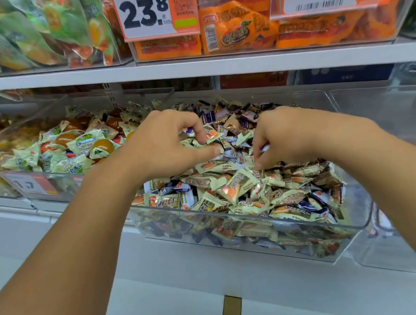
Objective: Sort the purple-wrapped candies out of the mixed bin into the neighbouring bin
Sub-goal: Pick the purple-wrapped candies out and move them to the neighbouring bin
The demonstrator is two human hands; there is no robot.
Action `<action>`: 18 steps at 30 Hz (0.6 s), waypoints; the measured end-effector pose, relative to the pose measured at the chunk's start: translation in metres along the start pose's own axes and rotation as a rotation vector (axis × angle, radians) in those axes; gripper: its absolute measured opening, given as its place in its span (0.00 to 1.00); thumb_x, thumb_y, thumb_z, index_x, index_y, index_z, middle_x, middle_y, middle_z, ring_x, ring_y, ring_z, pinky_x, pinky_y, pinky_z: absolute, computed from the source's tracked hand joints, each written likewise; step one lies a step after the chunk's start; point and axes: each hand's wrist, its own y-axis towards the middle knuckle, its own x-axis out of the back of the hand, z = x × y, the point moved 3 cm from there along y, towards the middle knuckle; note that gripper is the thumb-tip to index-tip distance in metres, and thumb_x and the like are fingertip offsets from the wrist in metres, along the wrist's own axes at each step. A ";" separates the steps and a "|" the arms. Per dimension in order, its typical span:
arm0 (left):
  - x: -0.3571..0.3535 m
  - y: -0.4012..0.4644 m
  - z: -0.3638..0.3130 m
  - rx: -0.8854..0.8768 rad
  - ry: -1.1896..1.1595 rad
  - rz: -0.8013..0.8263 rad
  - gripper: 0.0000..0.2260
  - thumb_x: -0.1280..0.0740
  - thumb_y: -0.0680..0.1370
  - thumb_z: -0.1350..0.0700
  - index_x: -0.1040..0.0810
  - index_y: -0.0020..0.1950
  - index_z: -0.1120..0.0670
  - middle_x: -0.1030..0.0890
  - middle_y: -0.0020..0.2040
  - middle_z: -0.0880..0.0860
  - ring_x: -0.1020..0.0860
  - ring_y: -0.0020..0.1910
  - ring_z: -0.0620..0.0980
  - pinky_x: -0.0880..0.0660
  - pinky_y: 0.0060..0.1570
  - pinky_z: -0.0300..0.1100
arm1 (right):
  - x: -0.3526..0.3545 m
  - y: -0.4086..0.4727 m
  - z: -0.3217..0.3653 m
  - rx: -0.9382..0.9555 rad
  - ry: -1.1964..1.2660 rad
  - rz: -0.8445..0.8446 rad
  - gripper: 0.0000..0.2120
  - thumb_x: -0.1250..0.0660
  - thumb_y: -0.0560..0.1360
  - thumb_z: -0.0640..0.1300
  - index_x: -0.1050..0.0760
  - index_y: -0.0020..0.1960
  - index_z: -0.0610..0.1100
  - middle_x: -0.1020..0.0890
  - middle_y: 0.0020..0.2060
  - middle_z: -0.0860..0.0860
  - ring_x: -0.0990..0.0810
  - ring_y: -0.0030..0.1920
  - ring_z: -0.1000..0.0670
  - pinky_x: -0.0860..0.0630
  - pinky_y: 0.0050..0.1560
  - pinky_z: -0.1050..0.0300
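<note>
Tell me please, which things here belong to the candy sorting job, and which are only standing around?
Job: mixed bin; purple-wrapped candies; empty neighbouring bin; left hand; right hand.

Not the job: jelly-cup bin; orange snack packs; price tags.

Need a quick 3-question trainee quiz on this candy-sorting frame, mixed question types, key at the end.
1. True or false: both hands are over the mixed bin.
2. Which sign hangs on the upper shelf above the left hand? A) 1.8 B) 23.8 C) 5.0
3. Fill in: the clear bin to the right of the mixed bin looks ____.

Key
1. True: the left hand and right hand both reach into the candies, fingers curled among the wrappers, a bit of purple showing at each.
2. B: the 23.8 sign.
3. Empty, as far as the frame shows.
</note>
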 end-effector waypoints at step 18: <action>-0.004 0.002 0.019 -0.007 0.044 -0.044 0.17 0.23 0.64 0.37 0.19 0.46 0.44 0.19 0.60 0.48 0.24 0.61 0.49 0.26 0.59 0.48 | -0.015 0.005 0.040 0.081 -0.089 -0.252 0.13 0.28 0.74 0.57 0.18 0.54 0.50 0.20 0.39 0.52 0.21 0.41 0.47 0.25 0.37 0.54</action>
